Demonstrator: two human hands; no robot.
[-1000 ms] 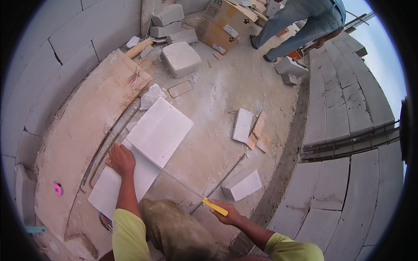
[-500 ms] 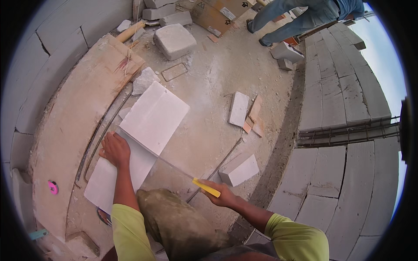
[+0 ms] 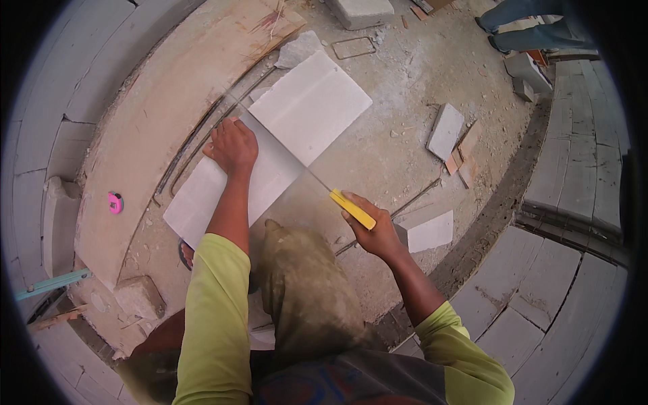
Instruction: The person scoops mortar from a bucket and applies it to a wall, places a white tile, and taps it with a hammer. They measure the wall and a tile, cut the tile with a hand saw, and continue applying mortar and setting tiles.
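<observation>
My left hand (image 3: 233, 143) grips the pale lower block (image 3: 189, 201), its fingers curled on the surface beside the seam with a second pale block (image 3: 312, 104). My right hand (image 3: 370, 219) is closed round the yellow handle (image 3: 352, 208) of a saw. The saw's thin blade (image 3: 318, 179) runs diagonally along the near edge of the second block, across the lower one, past my left fingertips. My knee in olive trousers (image 3: 297, 270) is just below the blocks. A pink tape measure (image 3: 115, 202) lies on a board (image 3: 111, 236) to my left.
Block walls (image 3: 570, 148) curve along both sides. Bent steel bars (image 3: 177, 169), loose blocks (image 3: 442, 131), rubble and board scraps (image 3: 467, 150) lie on the dusty floor (image 3: 391, 162). A co-worker's legs (image 3: 526, 37) stand at the back right, near a block (image 3: 523, 71).
The view has tilted down and left, shifting the scene up and right. My right hand has pushed the saw up-left along the blocks' seam; its handle is now closer to them.
</observation>
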